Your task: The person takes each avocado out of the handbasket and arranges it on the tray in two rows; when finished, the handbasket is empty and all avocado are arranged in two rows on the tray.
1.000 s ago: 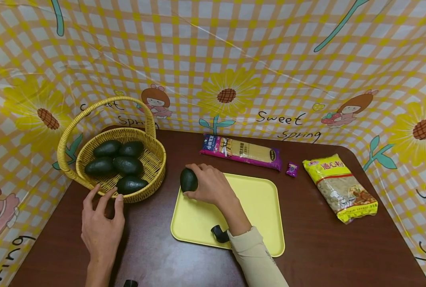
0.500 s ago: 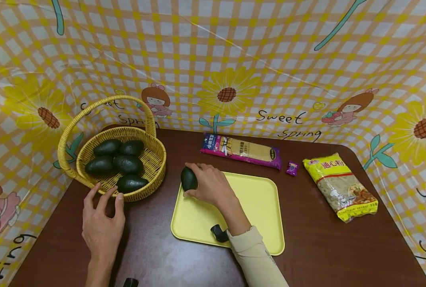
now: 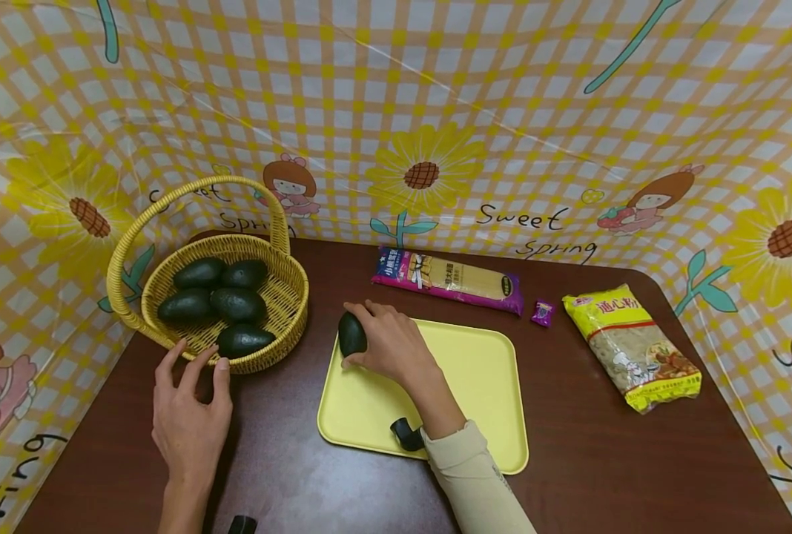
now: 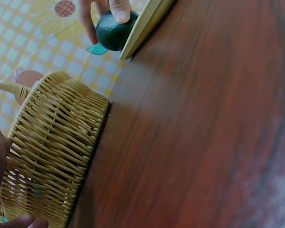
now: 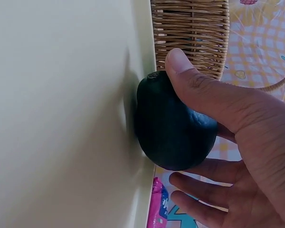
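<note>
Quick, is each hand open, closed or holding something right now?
Left hand: open, at the near rim of the basket.
Right hand: holding an avocado at the yellow tray.

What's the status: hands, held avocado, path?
Right hand grips avocado at far left corner of tray. Left hand at near rim of basket. Nothing visibly in the way.

Six avocados (image 3: 238,305), one basket (image 3: 277,300), one tray (image 3: 472,386), two hands (image 3: 192,419) — three packets (image 3: 449,280), two black pieces (image 3: 407,434).
</note>
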Tool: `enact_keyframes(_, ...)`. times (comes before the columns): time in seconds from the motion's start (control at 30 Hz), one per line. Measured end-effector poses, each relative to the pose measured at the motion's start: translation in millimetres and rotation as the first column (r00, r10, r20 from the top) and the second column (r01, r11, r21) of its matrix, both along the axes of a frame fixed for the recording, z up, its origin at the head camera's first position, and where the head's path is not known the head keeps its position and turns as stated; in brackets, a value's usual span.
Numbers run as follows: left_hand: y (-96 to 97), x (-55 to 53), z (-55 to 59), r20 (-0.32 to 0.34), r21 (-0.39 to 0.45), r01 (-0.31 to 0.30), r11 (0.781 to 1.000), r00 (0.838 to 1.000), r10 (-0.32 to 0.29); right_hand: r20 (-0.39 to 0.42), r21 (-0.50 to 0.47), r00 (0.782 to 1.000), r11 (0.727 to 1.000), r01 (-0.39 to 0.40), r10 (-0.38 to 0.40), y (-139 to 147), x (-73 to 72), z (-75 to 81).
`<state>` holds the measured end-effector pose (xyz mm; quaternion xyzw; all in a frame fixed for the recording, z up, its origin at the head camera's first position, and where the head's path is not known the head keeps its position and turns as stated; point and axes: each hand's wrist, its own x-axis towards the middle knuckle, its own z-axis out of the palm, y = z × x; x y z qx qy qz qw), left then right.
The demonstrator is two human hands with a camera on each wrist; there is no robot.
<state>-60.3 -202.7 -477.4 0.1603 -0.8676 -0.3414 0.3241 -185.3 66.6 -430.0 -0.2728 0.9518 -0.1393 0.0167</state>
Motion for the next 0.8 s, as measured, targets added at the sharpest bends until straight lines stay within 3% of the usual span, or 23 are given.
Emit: enact_keyframes(0.8, -1.3, 0.1, 0.1, 0.014, 0.007, 0.0, 1.0, 1.0, 0.0, -0.074, 0.013, 0.997, 1.0, -0.009, 0.01, -4.1, 5.3, 7.5)
